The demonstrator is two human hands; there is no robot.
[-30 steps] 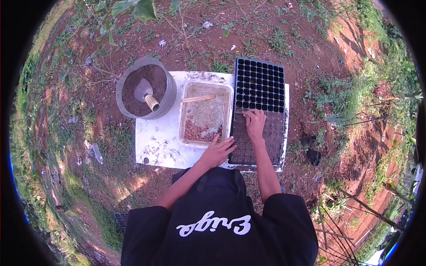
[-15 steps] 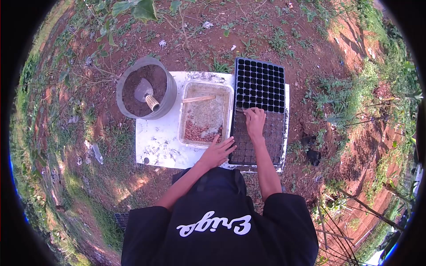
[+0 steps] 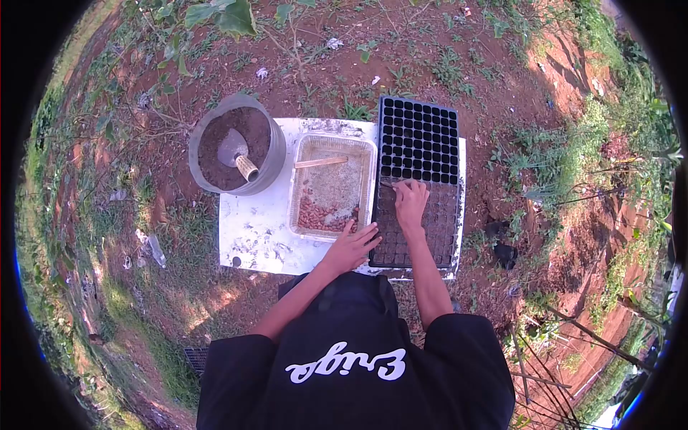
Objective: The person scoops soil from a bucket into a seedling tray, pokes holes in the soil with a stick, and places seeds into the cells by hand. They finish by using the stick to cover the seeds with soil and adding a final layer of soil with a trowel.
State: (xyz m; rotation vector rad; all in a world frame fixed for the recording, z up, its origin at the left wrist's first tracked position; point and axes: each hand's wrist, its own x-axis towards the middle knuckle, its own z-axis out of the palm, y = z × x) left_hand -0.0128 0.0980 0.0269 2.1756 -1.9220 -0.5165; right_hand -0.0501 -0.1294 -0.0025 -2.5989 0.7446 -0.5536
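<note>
A black seedling tray (image 3: 419,140) lies on the right of a white board; its far cells are empty and its near cells hold dark soil. Over the soil-filled cells is my right hand (image 3: 411,204), fingers pinched around a thin, small tool too indistinct to name. My left hand (image 3: 350,248) rests with its fingers spread between the seedling tray and a clear plastic tray (image 3: 294,183). Reddish seeds (image 3: 315,215) lie at the near end of the plastic tray, and a wooden stick (image 3: 321,163) lies across its far part.
On the board's (image 3: 247,244) left stands a grey pot (image 3: 275,154) of soil with a trowel (image 3: 242,161) in it. Plants and leaves grow around the board. Thin sticks (image 3: 545,365) lie at the lower right, and another black tray (image 3: 196,358) at the lower left.
My right hand has moved slightly nearer to my body, off the edge of the empty cells. My left hand has hardly moved.
</note>
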